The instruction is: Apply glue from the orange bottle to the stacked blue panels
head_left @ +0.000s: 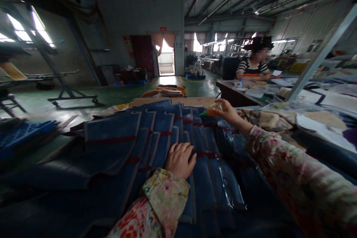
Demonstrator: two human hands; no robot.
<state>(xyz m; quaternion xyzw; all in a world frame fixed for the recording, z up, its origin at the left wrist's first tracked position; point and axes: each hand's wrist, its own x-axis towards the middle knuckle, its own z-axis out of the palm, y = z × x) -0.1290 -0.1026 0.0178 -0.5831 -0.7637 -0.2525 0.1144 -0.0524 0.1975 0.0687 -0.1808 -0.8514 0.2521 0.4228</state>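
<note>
Overlapping blue leather-like pieces (pixel 111 128) with grey edges and dark red stripes lie in fanned rows before me. My left hand (pixel 181 160) rests palm down on the middle rows, its fingers slightly bent and thumb apart. Beyond it, my right hand (pixel 223 111) is closed around a squeeze bottle (pixel 213 111) with yellowish contents. The bottle is tipped sideways, and its green nozzle (pixel 203 113) points left, just over the far rows. Wet, shiny streaks (pixel 224 182) run along the strips on the right. What lies under my left palm is hidden.
A brown cardboard edge (pixel 178 101) borders the far side of the pile. At right are a crumpled patterned cloth (pixel 267 119) and a slanted metal post (pixel 320 55). A person (pixel 255 61) in a striped top sits at a desk (pixel 240 95). Blue crates (pixel 25 135) stand on the left.
</note>
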